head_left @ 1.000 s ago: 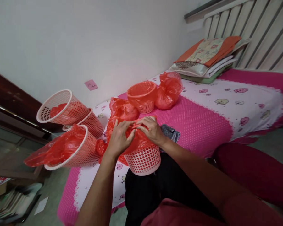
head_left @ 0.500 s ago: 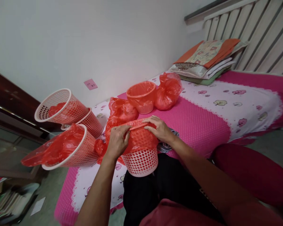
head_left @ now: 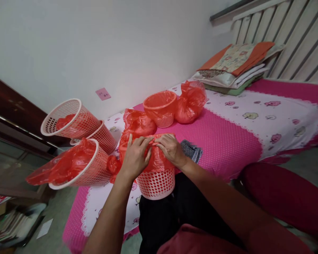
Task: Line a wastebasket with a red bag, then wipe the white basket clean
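A white perforated plastic basket (head_left: 155, 185) rests at my lap, its upper part wrapped in a red plastic bag (head_left: 159, 160). My left hand (head_left: 136, 155) is at the left of the near rim, fingertips closed on the bag's edge and one finger raised. Close beside it, my right hand (head_left: 172, 150) pinches the same edge, knuckles up. The fingertips of both hands almost meet over the rim. Most of the rim and the basket's inside are hidden by the hands and red film.
Another basket lined in red (head_left: 160, 107) stands on the bed (head_left: 222, 141), beside a bulging red bag (head_left: 192, 102). Several white baskets (head_left: 95, 173) lie at the left with red bags inside. A grey cloth (head_left: 192, 151), folded bedding (head_left: 233, 68) and a dark red stool (head_left: 283, 197) are at the right.
My right hand has moved left along the rim towards my left hand, uncovering more of the grey cloth. A finger of my left hand has lifted. The basket has tilted slightly.
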Motion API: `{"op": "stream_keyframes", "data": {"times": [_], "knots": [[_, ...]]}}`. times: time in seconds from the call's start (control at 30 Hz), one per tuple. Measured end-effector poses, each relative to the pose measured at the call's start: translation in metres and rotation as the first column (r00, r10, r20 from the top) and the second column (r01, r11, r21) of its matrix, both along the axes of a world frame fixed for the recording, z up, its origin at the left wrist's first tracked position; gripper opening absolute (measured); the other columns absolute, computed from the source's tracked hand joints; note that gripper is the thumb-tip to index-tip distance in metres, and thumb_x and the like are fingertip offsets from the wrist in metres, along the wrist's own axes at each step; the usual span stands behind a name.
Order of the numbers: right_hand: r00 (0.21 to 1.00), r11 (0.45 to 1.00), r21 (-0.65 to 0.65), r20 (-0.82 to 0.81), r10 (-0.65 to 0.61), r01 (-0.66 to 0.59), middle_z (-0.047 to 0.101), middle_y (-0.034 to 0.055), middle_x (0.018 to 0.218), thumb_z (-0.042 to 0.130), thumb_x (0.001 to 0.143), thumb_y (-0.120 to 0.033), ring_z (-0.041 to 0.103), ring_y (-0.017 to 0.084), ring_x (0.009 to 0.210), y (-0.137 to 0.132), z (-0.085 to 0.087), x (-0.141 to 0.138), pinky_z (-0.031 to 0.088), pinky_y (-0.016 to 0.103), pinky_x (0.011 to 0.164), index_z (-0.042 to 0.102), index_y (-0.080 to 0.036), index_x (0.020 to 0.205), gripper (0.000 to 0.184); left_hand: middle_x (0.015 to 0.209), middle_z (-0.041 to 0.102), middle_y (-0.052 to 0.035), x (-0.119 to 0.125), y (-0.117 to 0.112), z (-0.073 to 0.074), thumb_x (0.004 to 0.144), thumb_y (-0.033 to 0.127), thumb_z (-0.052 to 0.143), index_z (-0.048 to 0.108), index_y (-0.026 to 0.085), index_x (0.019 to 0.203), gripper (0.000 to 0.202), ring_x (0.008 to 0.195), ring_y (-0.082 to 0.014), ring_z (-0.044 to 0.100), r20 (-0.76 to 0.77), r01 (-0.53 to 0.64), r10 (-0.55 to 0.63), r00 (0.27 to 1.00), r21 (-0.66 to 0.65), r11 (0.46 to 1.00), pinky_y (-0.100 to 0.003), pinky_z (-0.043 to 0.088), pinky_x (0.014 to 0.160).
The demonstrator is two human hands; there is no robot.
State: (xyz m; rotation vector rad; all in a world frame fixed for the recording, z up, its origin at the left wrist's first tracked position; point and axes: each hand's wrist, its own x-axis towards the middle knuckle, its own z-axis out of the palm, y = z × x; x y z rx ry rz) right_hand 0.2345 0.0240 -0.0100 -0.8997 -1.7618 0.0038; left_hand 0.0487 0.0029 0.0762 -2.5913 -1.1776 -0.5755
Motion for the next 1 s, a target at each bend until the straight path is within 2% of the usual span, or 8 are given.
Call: {"op": "stream_keyframes", "data": {"times": [0.1, 0.17, 0.3, 0.43, 0.6, 0.83, 0.9, 1.0], "knots": [[0.999, 0.999, -0.034, -0.016, 0.041, -0.041, 0.075, 0.0064, 0.096, 0.055, 0.110, -0.029, 0.068, 0.024, 0.095, -0.005, 0.009, -0.003, 0.049, 0.041, 0.091, 0.071, -0.022, 0.103, 0.019, 0.116, 0.078, -0.0099, 0.006, 0.003, -0.007, 0.104, 0.017, 0.047, 0.068, 0.019, 0.128, 0.031, 0.108, -0.0266, 0.072, -0.045, -0.050, 0.050, 0.998, -0.003, 0.999, -0.061, 0.032, 0.127], [0.995, 0.994, -0.057, -0.039, 0.097, -0.099, 0.076, 0.0070, 0.105, 0.063, 0.107, -0.030, 0.069, 0.025, 0.103, -0.010, 0.014, 0.003, 0.051, 0.043, 0.096, 0.070, -0.023, 0.111, 0.011, 0.111, 0.079, -0.0094, 0.003, 0.005, -0.011, 0.105, 0.017, 0.047, 0.069, 0.019, 0.122, 0.028, 0.104, -0.0263, 0.072, -0.052, -0.073, 0.073, 0.996, 0.006, 0.997, -0.059, 0.036, 0.125], [0.977, 0.975, -0.138, -0.142, 0.157, -0.176, 0.074, 0.0086, 0.125, 0.076, 0.097, -0.029, 0.069, 0.026, 0.119, -0.015, 0.015, 0.029, 0.053, 0.047, 0.106, 0.065, -0.025, 0.132, 0.037, 0.103, 0.078, -0.0069, -0.010, 0.009, -0.013, 0.105, 0.018, 0.045, 0.070, 0.021, 0.114, 0.026, 0.099, -0.0248, 0.072, -0.023, -0.073, 0.073, 0.997, 0.011, 0.997, -0.055, 0.042, 0.120], [0.978, 0.964, -0.192, -0.138, 0.159, -0.184, 0.075, 0.0082, 0.124, 0.073, 0.098, -0.023, 0.069, 0.026, 0.118, -0.008, 0.005, 0.041, 0.054, 0.048, 0.105, 0.068, -0.025, 0.131, 0.034, 0.097, 0.076, -0.0061, -0.022, 0.011, -0.015, 0.103, 0.015, 0.046, 0.068, 0.022, 0.106, 0.024, 0.095, -0.0243, 0.071, 0.017, -0.045, 0.045, 0.999, 0.019, 0.999, -0.052, 0.046, 0.115], [0.990, 0.982, -0.132, -0.062, 0.130, -0.138, 0.076, 0.0066, 0.110, 0.063, 0.104, -0.021, 0.069, 0.025, 0.106, 0.004, -0.001, 0.029, 0.052, 0.045, 0.097, 0.072, -0.024, 0.114, 0.013, 0.097, 0.075, -0.0047, -0.032, 0.014, -0.021, 0.104, 0.013, 0.045, 0.066, 0.023, 0.111, 0.025, 0.094, -0.0226, 0.070, 0.109, 0.025, -0.035, 0.993, 0.095, 0.995, -0.050, 0.046, 0.116], [0.999, 1.000, 0.029, 0.049, 0.008, -0.010, 0.073, 0.0087, 0.101, 0.049, 0.111, -0.028, 0.063, 0.026, 0.097, 0.008, 0.003, 0.010, 0.045, 0.042, 0.089, 0.072, -0.021, 0.112, 0.025, 0.100, 0.073, -0.0030, -0.050, 0.021, -0.035, 0.103, 0.012, 0.045, 0.064, 0.025, 0.121, 0.029, 0.099, -0.0217, 0.071, 0.261, 0.094, -0.137, 0.956, 0.173, 0.980, -0.056, 0.041, 0.125], [0.997, 0.999, 0.037, 0.082, -0.008, 0.005, 0.073, 0.0076, 0.098, 0.047, 0.112, -0.028, 0.061, 0.025, 0.096, 0.010, 0.003, 0.006, 0.044, 0.041, 0.090, 0.072, -0.022, 0.112, 0.026, 0.106, 0.073, -0.0039, -0.052, 0.017, -0.032, 0.102, 0.012, 0.046, 0.062, 0.025, 0.129, 0.034, 0.103, -0.0221, 0.070, 0.255, 0.080, -0.121, 0.959, 0.168, 0.983, -0.058, 0.038, 0.126], [0.993, 0.999, 0.041, 0.111, -0.029, 0.025, 0.072, 0.0066, 0.096, 0.047, 0.112, -0.029, 0.060, 0.025, 0.095, 0.009, 0.003, 0.001, 0.043, 0.040, 0.091, 0.073, -0.023, 0.112, 0.027, 0.125, 0.070, -0.0097, -0.046, 0.005, -0.021, 0.099, 0.015, 0.053, 0.056, 0.022, 0.145, 0.046, 0.120, -0.0257, 0.066, 0.211, 0.035, -0.069, 0.975, 0.161, 0.986, -0.062, 0.031, 0.130]]}}
